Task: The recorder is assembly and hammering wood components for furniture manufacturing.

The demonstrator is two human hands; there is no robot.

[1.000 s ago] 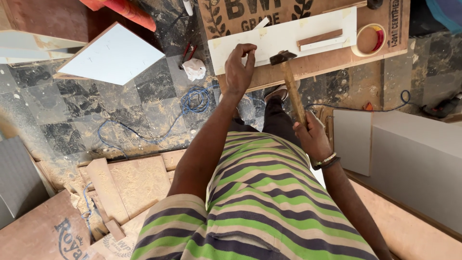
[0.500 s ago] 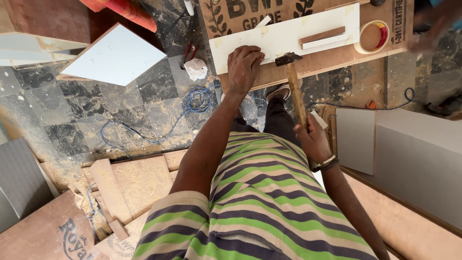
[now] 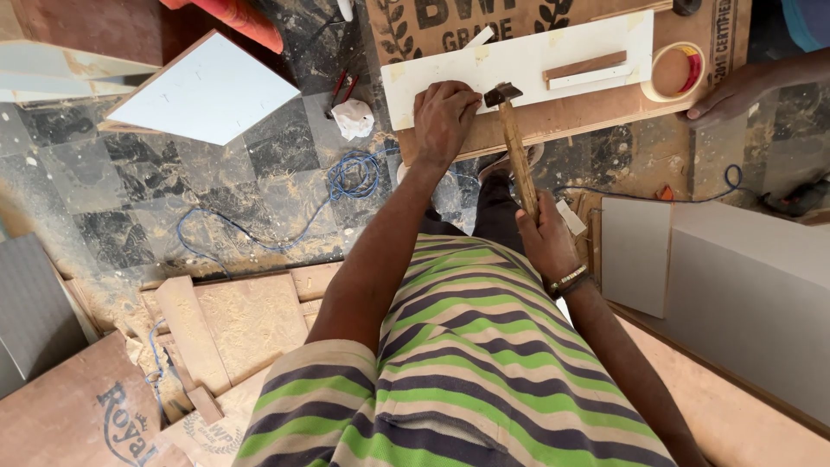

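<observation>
On the floor to the left there's open room: dusty dark tiles [image 3: 216, 190], a loose blue cable [image 3: 346, 177] and a white square panel [image 3: 207, 91] lying well clear of the work. Offcut boards [image 3: 233, 320] crowd the near left edge. Moving in, the left hand [image 3: 443, 121] is curled down on the near edge of the long white strip [image 3: 519, 65], fingers bunched tight and pressing on it; whether they pinch anything is too small to tell. Just beside it, the hammer [image 3: 517, 156] has its head at that same edge, right by the knuckles. The right hand [image 3: 546, 242] is wrapped fully round the lower end of the wooden handle, a firm closed grip. The strip lies on a brown plywood sheet [image 3: 596, 112], with two short slats [image 3: 586, 71] on top of it. Further right, a roll of tape [image 3: 676, 72] sits on the plywood, only bare board showing in its centre. At the far right edge another person's hand [image 3: 731, 95] rests flat on the plywood corner, and pale grey panels [image 3: 735, 259] box in the right side.
</observation>
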